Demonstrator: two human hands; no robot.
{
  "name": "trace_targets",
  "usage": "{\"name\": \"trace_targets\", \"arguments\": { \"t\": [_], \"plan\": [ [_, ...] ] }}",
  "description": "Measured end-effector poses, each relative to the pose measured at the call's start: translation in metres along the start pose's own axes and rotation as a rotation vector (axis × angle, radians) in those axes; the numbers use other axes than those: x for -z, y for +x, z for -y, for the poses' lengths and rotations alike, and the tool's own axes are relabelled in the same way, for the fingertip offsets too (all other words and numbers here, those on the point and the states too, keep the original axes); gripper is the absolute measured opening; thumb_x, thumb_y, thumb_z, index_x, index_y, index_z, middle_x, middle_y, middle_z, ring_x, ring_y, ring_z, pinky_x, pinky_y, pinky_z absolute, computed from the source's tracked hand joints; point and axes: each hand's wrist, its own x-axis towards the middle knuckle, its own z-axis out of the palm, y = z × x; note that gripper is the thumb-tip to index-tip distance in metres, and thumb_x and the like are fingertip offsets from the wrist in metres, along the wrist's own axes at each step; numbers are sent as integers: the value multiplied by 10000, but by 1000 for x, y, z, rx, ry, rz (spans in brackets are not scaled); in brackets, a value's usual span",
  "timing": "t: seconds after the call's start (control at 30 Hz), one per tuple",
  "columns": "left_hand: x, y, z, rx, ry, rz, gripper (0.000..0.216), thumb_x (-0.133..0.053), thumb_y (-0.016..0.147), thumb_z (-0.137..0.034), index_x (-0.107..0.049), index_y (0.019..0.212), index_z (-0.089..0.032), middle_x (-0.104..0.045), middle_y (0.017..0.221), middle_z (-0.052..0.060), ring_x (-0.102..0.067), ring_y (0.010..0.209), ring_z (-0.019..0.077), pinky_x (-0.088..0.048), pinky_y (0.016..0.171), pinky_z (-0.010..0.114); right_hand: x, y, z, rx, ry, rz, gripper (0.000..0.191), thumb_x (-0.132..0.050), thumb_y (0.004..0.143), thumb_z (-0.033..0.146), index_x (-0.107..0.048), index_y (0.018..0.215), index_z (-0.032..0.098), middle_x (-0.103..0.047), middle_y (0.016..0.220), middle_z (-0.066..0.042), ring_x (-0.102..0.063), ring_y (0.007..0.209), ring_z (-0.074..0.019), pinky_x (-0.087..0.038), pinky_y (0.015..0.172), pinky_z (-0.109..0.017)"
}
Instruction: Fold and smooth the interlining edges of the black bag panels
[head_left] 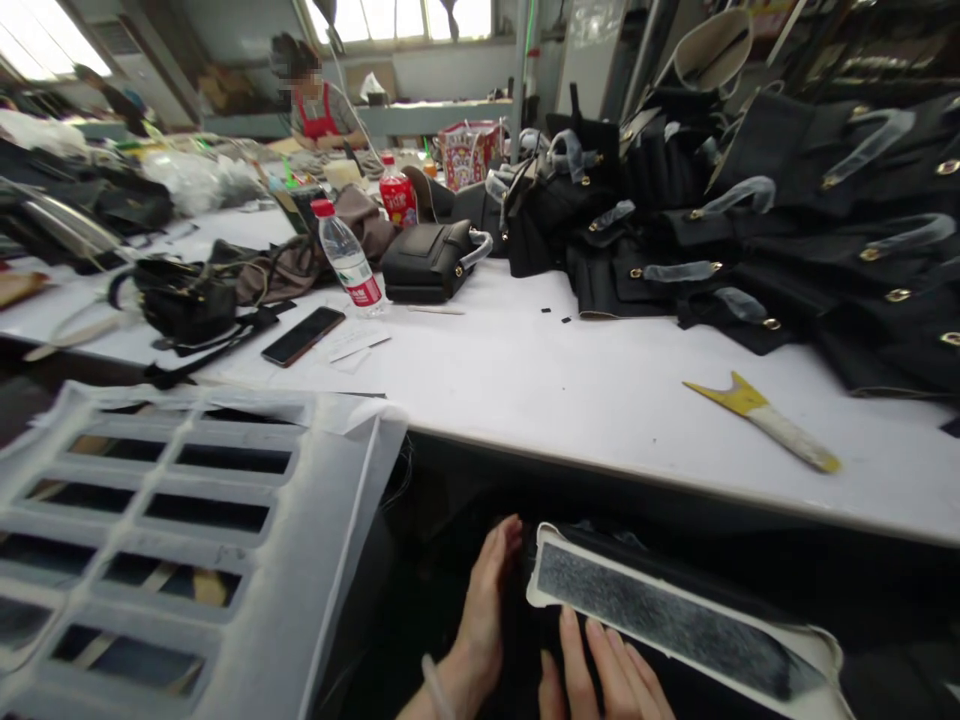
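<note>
Below the table edge, my left hand [484,610] lies with its fingers stretched out against the left end of a black bag piece [660,610] that has a cream rim and a grey felt-like face. My right hand [604,675] rests at the bottom of the view, fingers extended flat along the near edge of the same piece. Neither hand wraps around it; both press or steady it. The part of the piece beneath my hands is dark and hard to make out.
A white worktable [570,390] carries a yellow-tipped tool [765,420], a phone [302,335], a water bottle [349,260], a black handbag [431,262] and stacked black bags [787,230]. A white slotted crate [180,540] stands at my left. Another person [319,100] sits far back.
</note>
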Motion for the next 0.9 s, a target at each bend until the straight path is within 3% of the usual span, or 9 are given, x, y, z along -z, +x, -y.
{"name": "trace_targets", "arguments": {
  "t": [0.1,0.17,0.27,0.4,0.53,0.73,0.9],
  "plan": [
    [-6,-7,-31,-27,41,306,453,-592,924,-431,-652,1289,-169,-628,1374,120,-536,1303,290,-358,1126,393,4,3,4,-16,4,27,186,-623,897,183,-752,984,82,-679,962,-170,-632,843,-277,-499,742,-457],
    [-12,-12,-40,5,52,415,452,-640,899,-381,-648,1300,-173,-651,1340,120,-587,1233,281,-406,1068,369,5,4,5,-14,12,23,201,-602,904,178,-748,975,59,-672,968,-188,-622,855,-287,-487,745,-467],
    [-18,-15,-42,20,90,365,434,-690,864,-332,-664,1276,-199,-707,1233,91,-641,1104,234,-454,971,311,4,4,4,1,14,5,213,-575,914,182,-751,957,70,-668,965,-182,-618,849,-272,-481,746,-462],
    [-19,-12,-38,-72,265,281,378,-696,852,-337,-690,1208,-209,-725,1084,50,-633,961,186,-470,857,254,0,4,4,-29,0,-14,213,-560,927,184,-751,943,92,-666,967,-161,-616,854,-249,-480,750,-440],
    [-17,-9,-33,-144,368,254,323,-652,882,-360,-675,1178,-233,-690,1085,22,-598,968,175,-461,842,229,-2,5,7,-95,9,-36,220,-535,928,134,-753,897,128,-650,940,-115,-601,846,-200,-468,792,-392],
    [-19,-5,-26,-167,406,185,333,-621,880,-418,-648,1155,-232,-657,1083,20,-574,991,189,-458,826,220,-5,1,13,-210,40,-33,257,-512,908,90,-760,933,155,-643,986,-77,-589,944,-174,-420,1031,-356],
    [-23,-6,-32,-115,370,201,383,-666,840,-437,-660,1153,-217,-663,1100,29,-594,978,201,-470,810,231,1,9,7,-179,44,-29,329,-439,978,237,-754,956,143,-686,959,-87,-631,933,-183,-456,972,-335]
  ]
}}
